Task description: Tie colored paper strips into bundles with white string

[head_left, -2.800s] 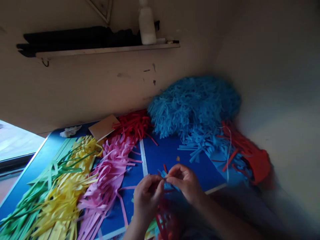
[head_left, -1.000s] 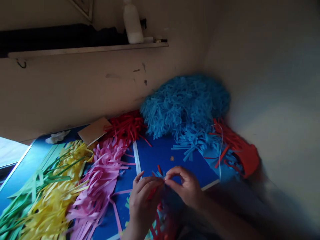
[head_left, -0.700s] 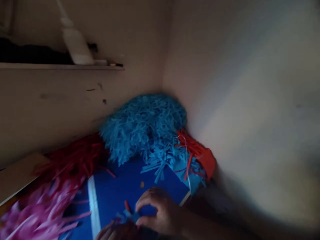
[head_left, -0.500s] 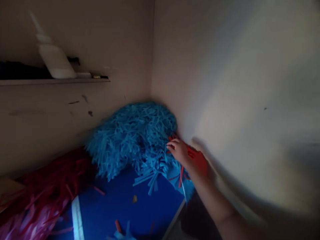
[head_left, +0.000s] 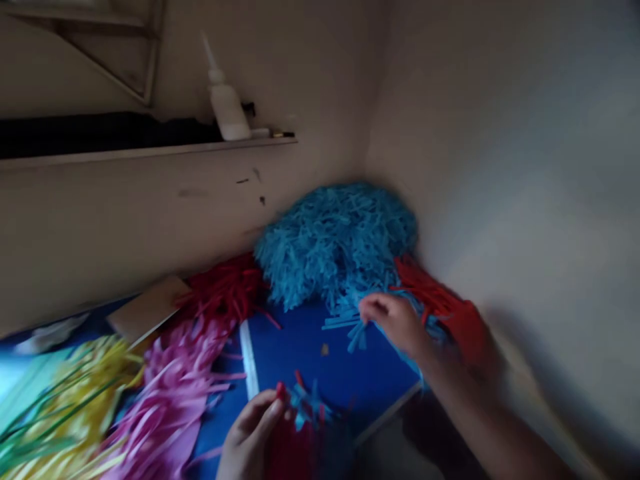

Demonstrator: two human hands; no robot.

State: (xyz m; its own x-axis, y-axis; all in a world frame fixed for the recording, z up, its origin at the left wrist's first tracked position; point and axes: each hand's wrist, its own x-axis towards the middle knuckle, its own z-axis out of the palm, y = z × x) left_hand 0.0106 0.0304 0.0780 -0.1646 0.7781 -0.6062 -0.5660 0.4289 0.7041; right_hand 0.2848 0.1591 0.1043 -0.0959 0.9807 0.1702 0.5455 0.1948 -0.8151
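Observation:
My left hand (head_left: 253, 433) is closed at the bottom of the view, thumb and finger pinching a red paper strip (head_left: 281, 392). Beside it are a red piece (head_left: 293, 450) and some light-blue strips (head_left: 305, 403), partly blurred. My right hand (head_left: 395, 320) is curled with its fingertips together over the front of the blue fringe pile; whatever they hold, if anything, is too small to make out. A large heap of light-blue fringed paper (head_left: 335, 233) fills the corner. Red-orange fringed paper (head_left: 440, 293) lies to its right, behind my right forearm.
On the blue tabletop (head_left: 290, 353) at left lie dark-red strips (head_left: 230, 287), pink fringes (head_left: 175, 387), yellow fringes (head_left: 95, 380), green strips (head_left: 35, 433) and a brown card (head_left: 150, 310). A wall shelf (head_left: 150, 150) carries a white nozzle bottle (head_left: 229, 110). Walls close off the back and right.
My right hand has drawn back from the red-orange fringes toward me. My left hand has come into view with the red strip. The view has swung left, showing more coloured fringes.

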